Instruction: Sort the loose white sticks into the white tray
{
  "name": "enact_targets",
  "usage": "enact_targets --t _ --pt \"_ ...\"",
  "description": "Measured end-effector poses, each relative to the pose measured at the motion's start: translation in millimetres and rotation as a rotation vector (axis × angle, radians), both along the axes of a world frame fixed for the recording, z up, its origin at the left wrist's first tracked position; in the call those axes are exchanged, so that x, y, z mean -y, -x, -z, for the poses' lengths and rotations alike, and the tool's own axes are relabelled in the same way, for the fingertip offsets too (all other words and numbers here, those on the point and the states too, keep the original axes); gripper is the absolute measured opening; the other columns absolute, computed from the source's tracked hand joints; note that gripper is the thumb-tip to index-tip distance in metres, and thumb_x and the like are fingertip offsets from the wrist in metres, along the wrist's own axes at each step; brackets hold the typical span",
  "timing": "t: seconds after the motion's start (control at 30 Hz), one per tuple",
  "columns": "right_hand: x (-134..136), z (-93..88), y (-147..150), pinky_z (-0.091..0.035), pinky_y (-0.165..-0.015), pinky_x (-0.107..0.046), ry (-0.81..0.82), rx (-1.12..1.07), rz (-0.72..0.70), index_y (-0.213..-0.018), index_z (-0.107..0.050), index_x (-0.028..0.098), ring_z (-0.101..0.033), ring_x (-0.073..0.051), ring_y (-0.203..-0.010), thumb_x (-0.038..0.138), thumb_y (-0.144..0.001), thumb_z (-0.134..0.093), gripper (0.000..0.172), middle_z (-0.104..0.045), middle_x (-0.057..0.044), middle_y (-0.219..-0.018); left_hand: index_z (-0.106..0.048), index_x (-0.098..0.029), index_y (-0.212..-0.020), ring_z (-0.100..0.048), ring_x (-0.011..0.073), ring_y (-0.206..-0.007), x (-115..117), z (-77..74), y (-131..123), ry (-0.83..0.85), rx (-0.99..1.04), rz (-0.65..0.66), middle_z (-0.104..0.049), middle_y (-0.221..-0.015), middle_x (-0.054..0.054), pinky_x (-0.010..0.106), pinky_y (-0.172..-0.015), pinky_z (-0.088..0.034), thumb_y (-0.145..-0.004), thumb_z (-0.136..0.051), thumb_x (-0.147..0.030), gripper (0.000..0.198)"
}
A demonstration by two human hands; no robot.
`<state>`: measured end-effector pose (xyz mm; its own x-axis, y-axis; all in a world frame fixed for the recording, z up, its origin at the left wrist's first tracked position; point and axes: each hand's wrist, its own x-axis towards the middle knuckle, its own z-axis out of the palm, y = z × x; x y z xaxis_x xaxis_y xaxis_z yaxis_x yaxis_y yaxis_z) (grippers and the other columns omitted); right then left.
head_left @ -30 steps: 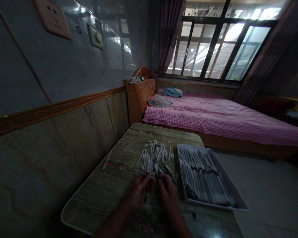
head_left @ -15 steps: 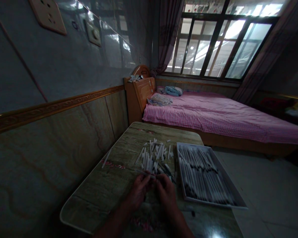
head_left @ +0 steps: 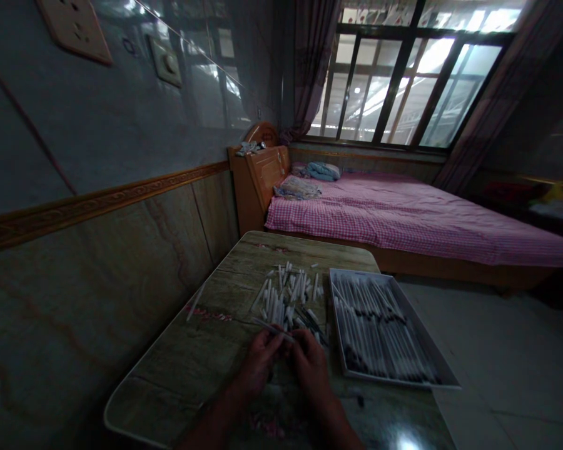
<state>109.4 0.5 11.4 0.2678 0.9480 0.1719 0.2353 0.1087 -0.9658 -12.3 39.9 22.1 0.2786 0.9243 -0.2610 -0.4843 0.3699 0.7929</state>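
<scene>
My left hand [head_left: 259,357] and my right hand [head_left: 310,359] meet over the near middle of the table, fingers pinched. Between them they grip a thin, pale pen [head_left: 261,322], slanting up to the left; its finer parts are too dark and blurred to make out. Just beyond my fingers lies a loose heap of white pen parts [head_left: 276,304], tubes and short pieces. Several dark, slim pieces [head_left: 311,317] lie at the heap's right side. To the right of my right hand, a shallow white box [head_left: 430,325] holds rows of pale pens with dark ends [head_left: 375,331].
The table [head_left: 169,375] has a pale rim and a wood-look top. One white stick [head_left: 196,304] lies by its left edge, and a small dark piece [head_left: 360,400] below the box. A tiled wall [head_left: 159,269] runs along the left; a bed [head_left: 380,212] stands beyond.
The view has shifted slightly, so the scene sits a little further left. Both hands keep their grip on the pen, which now tilts a bit more.
</scene>
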Motion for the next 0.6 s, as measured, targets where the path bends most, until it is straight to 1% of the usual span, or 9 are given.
enact_targets --t 0.1,0.27,0.3,0.43,0.5,0.6 --pt "0.6 -1.0 -0.8 -0.048 -0.070 -0.025 -0.012 0.002 0.016 -0.087 -0.064 0.023 -0.062 -0.017 -0.078 0.030 -0.083 -0.052 0.015 -0.067 0.000 -0.082 -0.063 -0.016 -0.085 -0.068 0.0162 -0.068 0.1 -0.3 -0.1 0.002 0.000 -0.015 -0.071 -0.076 0.001 0.026 -0.064 -0.052 -0.052 -0.088 -0.039 0.047" --pt "4.9 -7.7 -3.8 -0.048 -0.085 -0.029 -0.106 0.014 0.094 -0.100 -0.066 0.022 -0.063 -0.018 -0.096 0.035 -0.089 -0.049 0.024 -0.069 -0.004 -0.101 -0.064 -0.017 -0.085 -0.065 0.0143 -0.067 -0.6 0.3 -0.7 0.014 0.014 -0.066 -0.069 -0.075 -0.001 0.025 -0.064 -0.050 -0.050 -0.089 -0.041 0.048" --pt "5.6 -9.1 -3.8 -0.049 -0.084 -0.028 -0.109 0.016 0.082 -0.099 -0.067 0.022 -0.063 -0.018 -0.095 0.037 -0.089 -0.049 0.025 -0.070 -0.004 -0.099 -0.064 -0.017 -0.084 -0.065 0.0143 -0.067 -0.9 1.2 -0.8 0.003 0.009 -0.065 -0.069 -0.074 -0.001 0.025 -0.065 -0.050 -0.050 -0.088 -0.041 0.048" --pt "5.7 -11.1 -0.6 -0.050 -0.069 -0.025 -0.045 0.020 0.008 -0.089 -0.068 0.022 -0.065 -0.017 -0.078 0.040 -0.086 -0.057 0.022 -0.070 -0.002 -0.083 -0.065 -0.015 -0.079 -0.064 0.0149 -0.070 -2.1 6.8 -1.4 -0.063 -0.039 -0.048 -0.067 -0.071 -0.001 0.026 -0.069 -0.049 -0.051 -0.088 -0.041 0.044" --pt "5.5 -10.4 0.8 -0.050 -0.067 -0.024 -0.031 0.034 0.016 -0.087 -0.069 0.022 -0.065 -0.017 -0.075 0.039 -0.086 -0.057 0.021 -0.071 -0.001 -0.081 -0.065 -0.015 -0.079 -0.063 0.0144 -0.069 -2.4 8.2 -1.8 -0.071 -0.066 -0.043 -0.066 -0.070 -0.001 0.025 -0.068 -0.049 -0.051 -0.088 -0.041 0.044" --pt "6.9 -10.4 0.2 -0.049 -0.065 -0.024 -0.046 0.064 0.062 -0.087 -0.069 0.022 -0.065 -0.016 -0.072 0.038 -0.087 -0.054 0.022 -0.070 -0.001 -0.077 -0.064 -0.016 -0.082 -0.061 0.0132 -0.063 -2.0 5.5 -2.2 -0.066 -0.086 -0.043 -0.066 -0.068 -0.002 0.024 -0.062 -0.048 -0.049 -0.089 -0.040 0.048"
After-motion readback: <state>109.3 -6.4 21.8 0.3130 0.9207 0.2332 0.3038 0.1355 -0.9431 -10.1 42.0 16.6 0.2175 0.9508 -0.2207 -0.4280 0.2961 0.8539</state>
